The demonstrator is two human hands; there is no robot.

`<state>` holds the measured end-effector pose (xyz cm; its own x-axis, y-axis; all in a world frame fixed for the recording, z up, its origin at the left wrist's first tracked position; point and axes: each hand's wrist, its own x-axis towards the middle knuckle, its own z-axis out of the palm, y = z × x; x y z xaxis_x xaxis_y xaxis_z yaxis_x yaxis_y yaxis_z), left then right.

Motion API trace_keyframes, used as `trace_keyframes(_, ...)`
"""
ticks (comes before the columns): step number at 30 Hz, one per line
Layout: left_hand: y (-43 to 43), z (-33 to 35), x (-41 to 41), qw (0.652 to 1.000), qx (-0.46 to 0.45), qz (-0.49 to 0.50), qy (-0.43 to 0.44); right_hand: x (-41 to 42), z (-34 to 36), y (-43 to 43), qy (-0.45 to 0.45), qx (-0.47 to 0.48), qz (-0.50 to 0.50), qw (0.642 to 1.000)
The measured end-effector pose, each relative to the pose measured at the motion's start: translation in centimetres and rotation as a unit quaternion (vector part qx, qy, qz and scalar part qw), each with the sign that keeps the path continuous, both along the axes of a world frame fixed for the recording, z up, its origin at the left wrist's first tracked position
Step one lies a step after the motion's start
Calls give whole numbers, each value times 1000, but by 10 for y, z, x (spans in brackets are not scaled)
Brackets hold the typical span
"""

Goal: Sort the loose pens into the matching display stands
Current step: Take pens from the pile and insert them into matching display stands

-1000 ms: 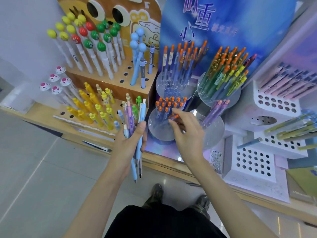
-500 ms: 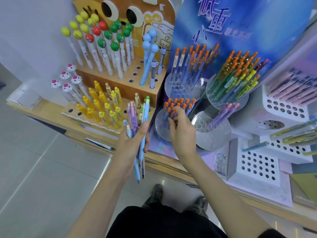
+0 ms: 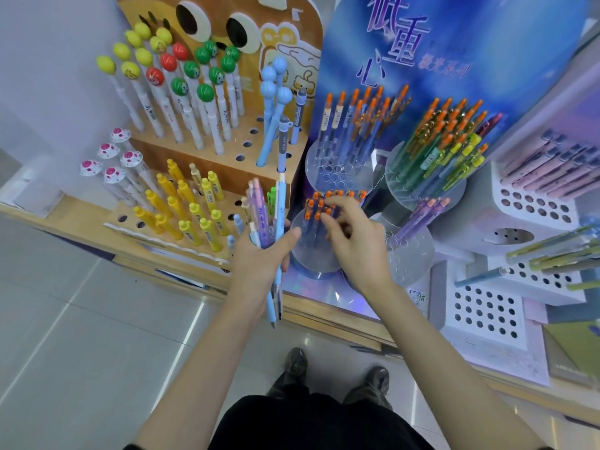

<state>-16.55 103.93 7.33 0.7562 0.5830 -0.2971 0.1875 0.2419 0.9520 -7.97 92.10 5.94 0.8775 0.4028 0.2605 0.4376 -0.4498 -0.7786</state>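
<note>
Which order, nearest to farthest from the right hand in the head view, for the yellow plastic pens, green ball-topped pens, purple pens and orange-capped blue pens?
From the right hand:
1. orange-capped blue pens, at its fingertips, front clear stand
2. purple orange-tipped pens, just right
3. yellow plastic pens, left, wooden stand
4. green ball-topped pens, back left

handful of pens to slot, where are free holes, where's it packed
Free: the white perforated block right of the clear round stands; wooden-tier holes between the fruit-topped pens and blue ball-topped pens. Crowded: yellow pens, orange-capped pens.

left hand [image 3: 259, 258] grips pen bundle [image 3: 263, 213]; right hand [image 3: 357, 245] at orange-capped pens [image 3: 312, 206]
</note>
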Motion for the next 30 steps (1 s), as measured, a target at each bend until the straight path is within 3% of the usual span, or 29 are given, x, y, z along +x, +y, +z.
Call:
trace_keyframes(11,4,-4,2,1000,-26,-12,1,5,-11,11,-116,-91,11,989)
trace_keyframes(14,5,0,-4,997,-48,-57,-24,-6,8,9,48,2,30,998)
trace_keyframes(16,5,2,-8,993,-74,-89,-37,-11,26,10,235,140,45,961)
trace_keyframes(18,2,4,-10,987,-92,-123,-41,-13,38,10,328,209,61,919)
trace_keyframes(23,-13,10,-8,989,-86,-116,-20,-14,39,-4,360,222,55,905)
trace_keyframes(30,-36,11,5,992,-29,-115,36,-16,48,-53,325,312,-21,893)
